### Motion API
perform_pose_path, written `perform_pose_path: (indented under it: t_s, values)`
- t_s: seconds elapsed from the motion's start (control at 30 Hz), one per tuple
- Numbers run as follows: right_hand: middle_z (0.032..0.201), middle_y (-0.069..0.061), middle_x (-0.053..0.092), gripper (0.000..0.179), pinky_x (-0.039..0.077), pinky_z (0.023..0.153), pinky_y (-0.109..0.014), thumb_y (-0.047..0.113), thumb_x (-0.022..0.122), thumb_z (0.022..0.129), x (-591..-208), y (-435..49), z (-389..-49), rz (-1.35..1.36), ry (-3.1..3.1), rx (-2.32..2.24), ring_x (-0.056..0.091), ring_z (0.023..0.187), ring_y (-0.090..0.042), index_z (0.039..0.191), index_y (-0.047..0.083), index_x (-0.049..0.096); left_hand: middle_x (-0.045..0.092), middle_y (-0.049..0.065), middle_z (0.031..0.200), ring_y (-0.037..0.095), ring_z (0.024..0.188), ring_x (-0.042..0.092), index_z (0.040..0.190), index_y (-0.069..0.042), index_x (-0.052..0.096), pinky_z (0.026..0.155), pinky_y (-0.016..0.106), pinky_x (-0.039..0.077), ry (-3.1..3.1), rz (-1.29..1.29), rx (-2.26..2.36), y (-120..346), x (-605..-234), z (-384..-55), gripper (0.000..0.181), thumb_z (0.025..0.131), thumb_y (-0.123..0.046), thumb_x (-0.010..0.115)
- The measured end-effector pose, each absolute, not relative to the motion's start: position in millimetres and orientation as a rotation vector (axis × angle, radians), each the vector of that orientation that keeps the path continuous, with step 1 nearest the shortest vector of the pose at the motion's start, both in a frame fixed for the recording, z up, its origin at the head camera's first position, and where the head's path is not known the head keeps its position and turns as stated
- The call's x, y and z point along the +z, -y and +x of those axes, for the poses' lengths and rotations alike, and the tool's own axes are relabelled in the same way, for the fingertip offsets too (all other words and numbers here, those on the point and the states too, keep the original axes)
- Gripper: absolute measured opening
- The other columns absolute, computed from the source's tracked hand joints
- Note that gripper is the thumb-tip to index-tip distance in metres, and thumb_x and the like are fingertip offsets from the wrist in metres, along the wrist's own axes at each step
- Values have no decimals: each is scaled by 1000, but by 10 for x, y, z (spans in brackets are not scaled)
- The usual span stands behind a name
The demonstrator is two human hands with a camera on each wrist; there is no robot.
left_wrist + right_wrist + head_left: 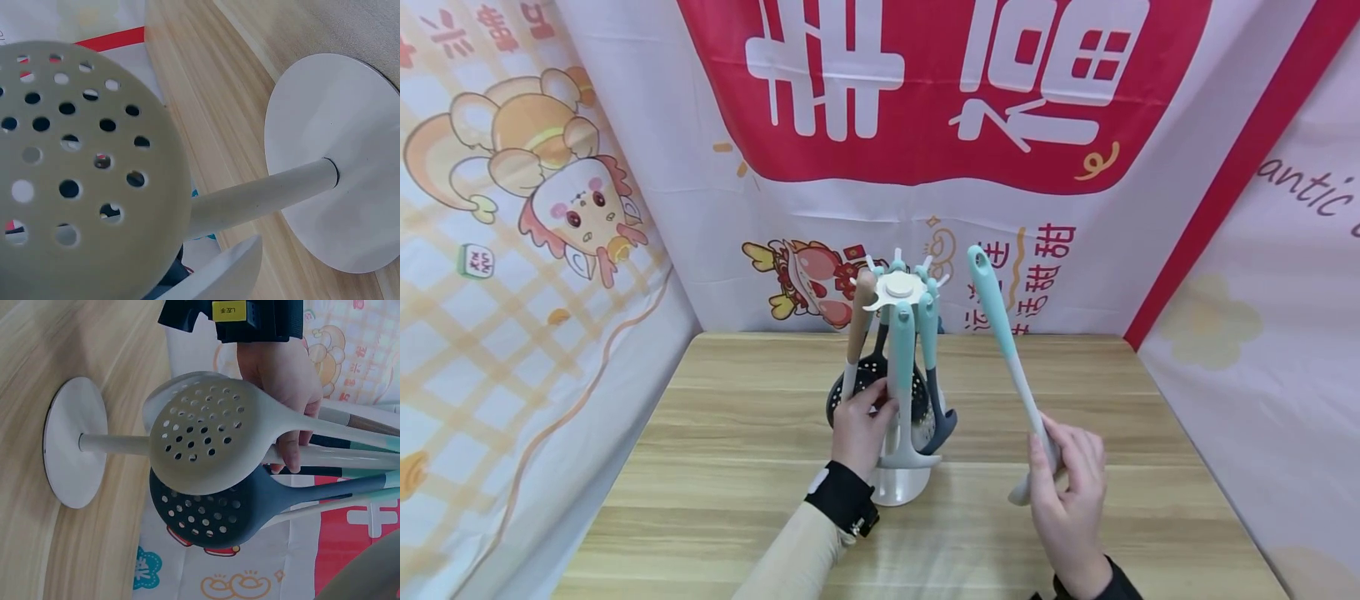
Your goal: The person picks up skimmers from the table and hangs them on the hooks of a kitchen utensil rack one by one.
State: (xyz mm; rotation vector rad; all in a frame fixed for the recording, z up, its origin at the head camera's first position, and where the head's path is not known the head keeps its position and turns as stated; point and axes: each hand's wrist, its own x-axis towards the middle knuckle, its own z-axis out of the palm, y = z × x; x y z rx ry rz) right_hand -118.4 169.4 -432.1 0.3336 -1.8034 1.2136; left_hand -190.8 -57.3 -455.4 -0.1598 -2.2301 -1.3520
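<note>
A white utensil stand [898, 288] carries several hanging kitchen tools, most with mint handles. Around its pole [115, 444] curl the fingers and thumb of my left hand [859, 429], between the hanging tools. My right hand [1071, 483], to the right of the stand, grips a pale grey utensil [996, 304] low on its shaft, mint handle pointing up. That utensil's head is mostly hidden by the hand. A light skimmer [212, 431] and a dark blue skimmer [250, 519] hang beside my left hand in the right wrist view. The light one fills much of the left wrist view.
The stand's round white base [331, 162] rests on a wood-grain table [737, 458]. A brown-handled tool [859, 325] hangs at the stand's left. Printed cloth [647, 100] hangs behind the table and along both sides.
</note>
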Motion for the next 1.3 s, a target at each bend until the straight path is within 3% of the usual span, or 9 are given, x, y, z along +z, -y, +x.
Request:
perform_pose_path:
  t_s: [0.5,0.87,0.97,1.07,1.17,1.3]
  values:
    - [83,-14,62,39,30,78,-23,-29,64,70,-4276,-1579,-1074,400,1780,1214,47,89,-16,106,-17,71,77,10,91,21,83,73,105,-1,78,70,31,61,2229,-93,-1338,513,-4536,-1896,28,84,-20,77]
    - [82,-20,64,33,31,85,-27,-24,66,68,-4277,-1501,-1073,486,1702,1200,51,89,-19,100,-18,71,77,8,92,19,84,72,103,-3,78,71,31,61,2238,-36,-1341,478,-4499,-1897,26,83,-20,78]
    - [82,-19,64,28,32,86,-28,-20,67,72,-4277,-1477,-1067,508,1691,1196,51,88,-20,100,-18,71,77,9,90,19,82,72,101,-2,77,70,33,62,2219,-38,-1334,463,-4499,-1905,25,82,-18,79]
    - [81,-19,64,19,32,87,-28,-8,68,83,-4281,-1450,-1061,530,1689,1189,51,87,-22,99,-18,71,77,9,89,19,81,72,100,-1,78,70,36,62,2199,-47,-1304,448,-4508,-1916,26,81,-18,79]
    - [80,-20,64,27,31,87,-29,8,66,92,-4295,-1421,-1052,548,1696,1186,51,86,-23,99,-17,71,78,10,88,20,79,73,99,-1,78,70,40,61,2180,-55,-1283,430,-4516,-1922,25,80,-17,80]
    - [79,-19,64,35,30,87,-30,17,64,95,-4311,-1386,-1038,565,1699,1182,50,85,-23,98,-17,71,78,10,87,21,77,73,98,0,77,70,45,61,2145,-75,-1269,415,-4533,-1930,24,78,-15,81]
